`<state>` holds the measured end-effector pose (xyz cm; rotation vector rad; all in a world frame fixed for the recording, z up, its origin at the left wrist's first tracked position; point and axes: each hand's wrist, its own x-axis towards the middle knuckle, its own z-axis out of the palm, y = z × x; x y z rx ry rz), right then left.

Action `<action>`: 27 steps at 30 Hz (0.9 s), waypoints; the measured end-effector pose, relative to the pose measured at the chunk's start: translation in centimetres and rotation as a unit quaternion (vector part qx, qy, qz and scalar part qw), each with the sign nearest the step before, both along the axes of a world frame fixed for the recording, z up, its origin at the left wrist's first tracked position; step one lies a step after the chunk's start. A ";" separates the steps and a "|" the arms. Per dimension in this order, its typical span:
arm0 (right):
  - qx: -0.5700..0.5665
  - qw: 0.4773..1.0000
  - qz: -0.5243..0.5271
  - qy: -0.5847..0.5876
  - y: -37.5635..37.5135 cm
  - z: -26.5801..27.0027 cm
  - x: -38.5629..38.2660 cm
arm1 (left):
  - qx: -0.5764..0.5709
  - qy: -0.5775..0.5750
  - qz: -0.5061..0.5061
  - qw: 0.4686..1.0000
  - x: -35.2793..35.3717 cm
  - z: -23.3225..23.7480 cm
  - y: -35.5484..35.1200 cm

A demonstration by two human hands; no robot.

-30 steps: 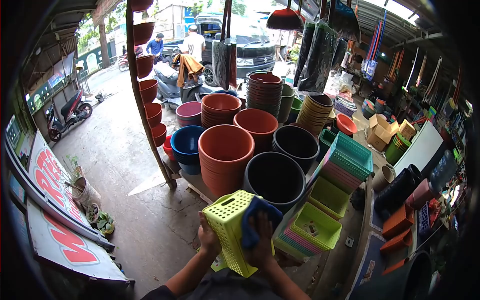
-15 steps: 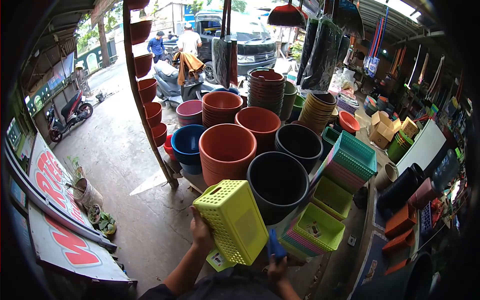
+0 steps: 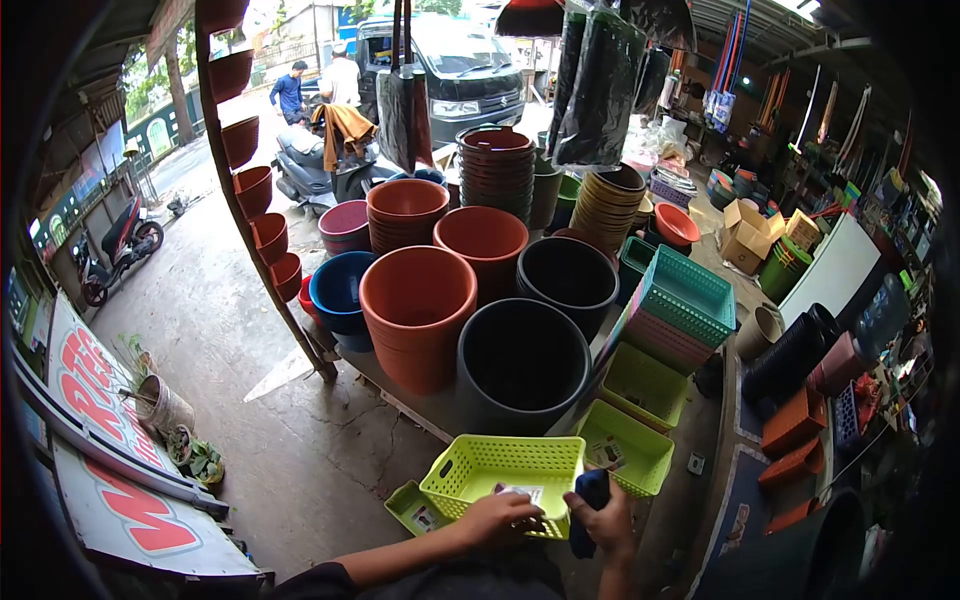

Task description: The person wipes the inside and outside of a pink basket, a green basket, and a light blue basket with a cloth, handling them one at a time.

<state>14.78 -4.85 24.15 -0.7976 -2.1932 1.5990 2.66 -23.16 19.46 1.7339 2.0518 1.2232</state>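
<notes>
A yellow-green plastic basket (image 3: 505, 457) with perforated walls is in front of me, its opening facing up and a paper label (image 3: 522, 493) inside. My left hand (image 3: 495, 522) is closed at the near rim, its fingers bent over into the basket. At the basket's right end, my right hand (image 3: 608, 520) is wrapped round a dark blue cloth-like thing (image 3: 592, 488), part of which hangs below the fingers. Another green basket (image 3: 408, 503) with a label shows to the left, partly hidden behind the first one.
Stacked black pots (image 3: 525, 350) and orange pots (image 3: 418, 300) stand just beyond the basket. To the right are stacked green baskets (image 3: 640, 455) and teal baskets (image 3: 690, 290). A post (image 3: 265, 260) with hanging pots rises at left. Two people stand near a parked van (image 3: 450, 80).
The basket has turned from showing its outside to opening upward, and lies lower and farther right. My left hand moved right to its near rim; my right hand rose with the blue thing.
</notes>
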 end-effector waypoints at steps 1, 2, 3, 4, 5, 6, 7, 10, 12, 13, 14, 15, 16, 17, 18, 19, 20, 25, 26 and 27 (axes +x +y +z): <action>-0.002 1.000 -0.001 0.001 0.5 -0.2 0.1 | -0.016 0.043 -0.042 0.998 0.5 -0.1 0.8; 0.015 1.000 -0.012 -0.016 1.1 -0.6 0.3 | -0.016 0.043 -0.043 0.998 0.7 -0.3 1.5; 0.032 0.999 -0.023 -0.032 1.8 -1.0 0.5 | -0.043 0.075 -0.063 0.994 1.0 -0.5 2.4; 0.027 0.999 -0.023 -0.039 2.8 -1.8 1.0 | -0.071 0.106 -0.083 0.988 1.2 -0.7 3.4; 0.025 0.999 -0.024 -0.039 3.6 -2.6 1.5 | -0.072 0.106 -0.084 0.988 1.4 -0.7 4.3; 0.020 0.998 -0.056 0.005 4.2 -3.3 2.0 | -0.063 0.130 -0.090 0.985 1.7 -0.7 5.2; 0.013 0.995 -0.089 0.050 4.7 -3.2 2.2 | -0.055 0.154 -0.098 0.982 1.9 -0.6 6.0; -0.012 0.987 -0.139 0.074 8.0 -3.4 4.1 | 0.061 0.154 -0.052 0.985 0.9 0.0 7.9; -0.045 0.982 -0.148 0.105 10.8 -2.9 6.1 | 0.117 0.138 0.057 0.982 0.5 1.5 8.7; -0.048 0.980 -0.163 0.100 12.2 -3.2 7.0 | 0.130 0.129 0.141 0.973 0.5 2.8 9.0; -0.022 0.977 -0.168 0.129 13.8 -3.9 7.6 | 0.120 0.159 0.208 0.958 -0.3 3.2 9.6; 0.002 0.972 -0.170 0.160 15.0 -4.4 7.9 | 0.110 0.190 0.276 0.936 -0.9 3.6 10.2; -0.015 0.967 -0.163 0.198 15.8 -3.3 7.8 | 0.107 0.192 0.270 0.938 -1.7 3.6 10.9; -0.019 0.966 -0.167 0.198 17.1 -3.3 7.7 | 0.111 0.132 0.301 0.938 -2.5 3.2 11.9; -0.030 0.963 -0.167 0.211 18.6 -3.6 8.0 | 0.113 0.072 0.331 0.934 -3.0 2.7 12.9; -0.041 0.960 -0.166 0.223 19.9 -4.2 8.4 | 0.109 0.071 0.328 0.936 -3.1 1.9 13.8; -0.053 0.955 -0.173 0.233 21.2 -5.7 8.4 | 0.071 -0.102 0.309 0.943 -3.0 1.1 14.9; -0.028 0.964 -0.175 0.200 24.8 -10.2 7.7 | -0.031 -0.265 0.255 0.929 -3.3 -3.9 19.5; -0.025 0.969 -0.168 0.178 25.3 -11.3 7.8 | -0.034 -0.275 0.265 0.924 -3.1 -4.8 19.9; -0.022 0.974 -0.161 0.157 25.8 -12.6 7.9 | -0.033 -0.275 0.268 0.923 -3.0 -6.3 20.1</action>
